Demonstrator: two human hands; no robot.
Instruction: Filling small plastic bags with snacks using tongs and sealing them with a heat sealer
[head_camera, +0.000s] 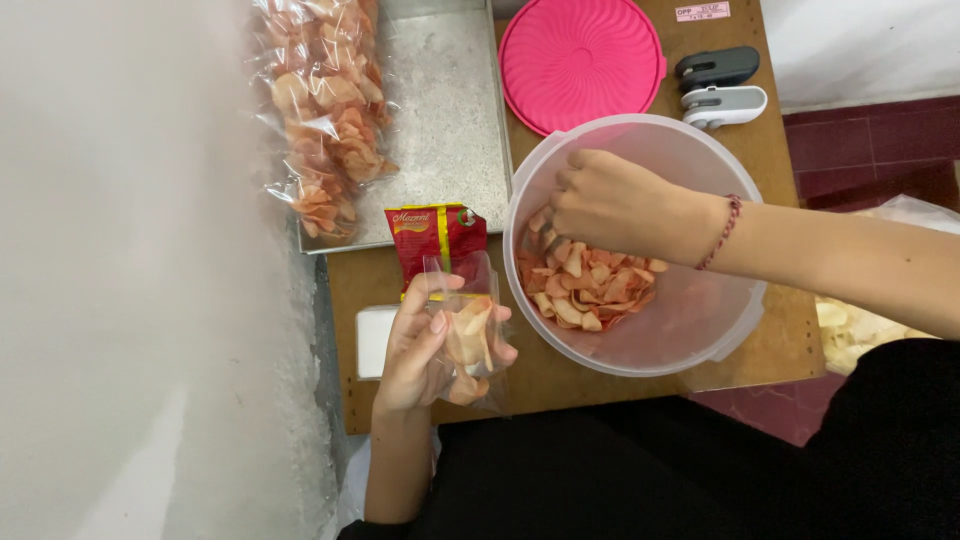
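My left hand (425, 345) holds a small clear plastic bag (468, 330) with some orange-pink chips in it, its mouth pointing up. My right hand (610, 205), with a braided bracelet on the wrist, reaches down into a large translucent plastic tub (720, 320). Its fingers are curled among the loose chips (585, 285) piled at the tub's bottom left. Whether the fingers grip any chips is hidden by the back of the hand.
A red and yellow foil packet (432, 235) lies beside the tub. Filled chip bags (325, 100) rest on a metal tray (450, 120). A pink round lid (580, 60), a black and white hand tool (720, 85) and a white block (372, 340) lie on the wooden board (600, 385).
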